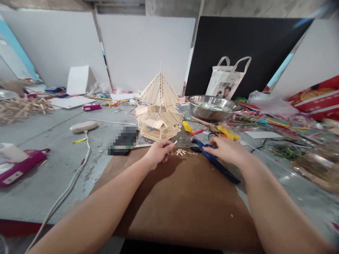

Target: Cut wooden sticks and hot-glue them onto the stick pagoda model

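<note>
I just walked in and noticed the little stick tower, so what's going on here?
A person's left hand pinches a short stick, while the right hand is on a dark blue tool over a brown sheet. Small wooden pieces lie between the hands, and the pointed-roof stick model stands upright just beyond.

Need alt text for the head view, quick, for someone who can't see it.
A person's left hand holds a short pale stick; the right hand is at a dark blue tool along a brown mat's edge. Just beyond stands a tiered, pagoda-like model of thin sticks, with small pieces before it.
</note>
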Demonstrator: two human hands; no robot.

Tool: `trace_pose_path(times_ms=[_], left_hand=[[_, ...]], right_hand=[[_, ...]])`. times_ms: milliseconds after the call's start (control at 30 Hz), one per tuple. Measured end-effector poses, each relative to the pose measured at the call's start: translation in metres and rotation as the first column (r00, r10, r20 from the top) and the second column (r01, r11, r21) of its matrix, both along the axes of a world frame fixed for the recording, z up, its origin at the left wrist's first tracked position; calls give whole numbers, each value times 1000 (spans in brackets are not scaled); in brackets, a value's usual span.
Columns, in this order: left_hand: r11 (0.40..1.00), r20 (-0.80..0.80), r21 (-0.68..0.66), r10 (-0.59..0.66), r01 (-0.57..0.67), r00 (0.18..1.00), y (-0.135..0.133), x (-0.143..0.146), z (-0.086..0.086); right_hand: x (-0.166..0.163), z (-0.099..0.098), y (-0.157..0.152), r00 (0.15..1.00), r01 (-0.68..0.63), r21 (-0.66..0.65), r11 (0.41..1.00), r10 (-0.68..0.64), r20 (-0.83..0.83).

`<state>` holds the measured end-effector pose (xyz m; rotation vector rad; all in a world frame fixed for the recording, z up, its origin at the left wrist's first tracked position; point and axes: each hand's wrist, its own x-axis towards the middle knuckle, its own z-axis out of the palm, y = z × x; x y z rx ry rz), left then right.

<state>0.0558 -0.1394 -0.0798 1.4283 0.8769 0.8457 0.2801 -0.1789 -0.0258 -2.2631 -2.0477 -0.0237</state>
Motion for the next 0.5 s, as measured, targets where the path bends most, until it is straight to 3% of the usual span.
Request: trace_pose_path(times_ms=[100, 167, 367, 500], left_hand=[[1000, 14, -18, 23, -22, 1000, 1, 0, -1], [999, 26, -23, 29, -29, 999, 1, 0, -1], [999, 59, -31, 21, -19, 998, 3, 0, -1], [999, 80, -44, 23, -20, 997, 3, 0, -1]], right_hand=[[11, 4, -6, 989, 89, -279, 956, -52, 135], [10, 2, -9, 985, 93, -365, 926, -31, 171], [3, -9, -6, 990, 62, -379, 923, -8, 144], [8, -8, 0, 990, 96, -287, 953, -62, 128]])
